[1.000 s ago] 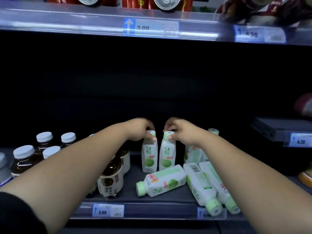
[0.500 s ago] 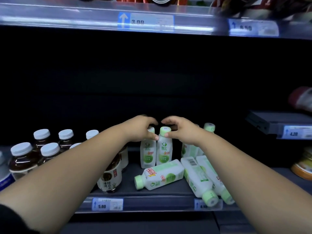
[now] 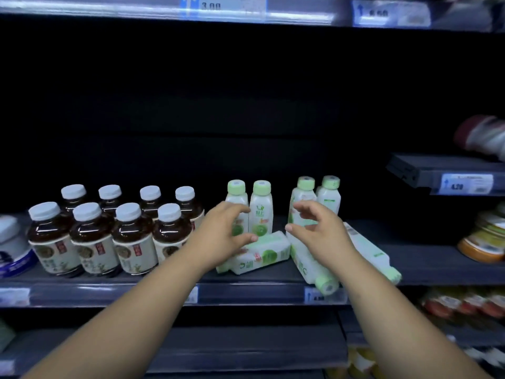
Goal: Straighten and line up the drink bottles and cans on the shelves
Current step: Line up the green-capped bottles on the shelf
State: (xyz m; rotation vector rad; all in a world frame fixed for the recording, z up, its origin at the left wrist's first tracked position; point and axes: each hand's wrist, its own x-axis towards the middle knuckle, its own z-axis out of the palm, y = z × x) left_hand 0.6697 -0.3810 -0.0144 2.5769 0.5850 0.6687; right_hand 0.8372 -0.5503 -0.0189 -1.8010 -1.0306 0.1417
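Two white bottles with green caps [image 3: 260, 209] stand upright side by side at the shelf's middle. Another upright pair [image 3: 329, 195] stands to their right. A third kind of disorder lies in front: one fallen bottle [image 3: 262, 255] lies on its side, cap to the left, and two more fallen bottles [image 3: 311, 265] lie with caps toward the front edge. My left hand [image 3: 224, 228] hovers over the left fallen bottle, fingers spread and holding nothing. My right hand [image 3: 319, 228] hovers over the other fallen bottles, fingers loosely spread, empty.
Several dark tea bottles with white caps [image 3: 114, 231] stand in two rows at the left. A blue-white container [image 3: 13, 250] sits at the far left. The shelf's front rail [image 3: 246, 294] carries price tags. A shorter shelf [image 3: 442, 173] and an orange-lidded jar [image 3: 483, 242] are at the right.
Both hands have let go of the two upright bottles' caps and drawn back toward me, now open above the fallen bottles. The camera view has shifted, showing more tea bottles.
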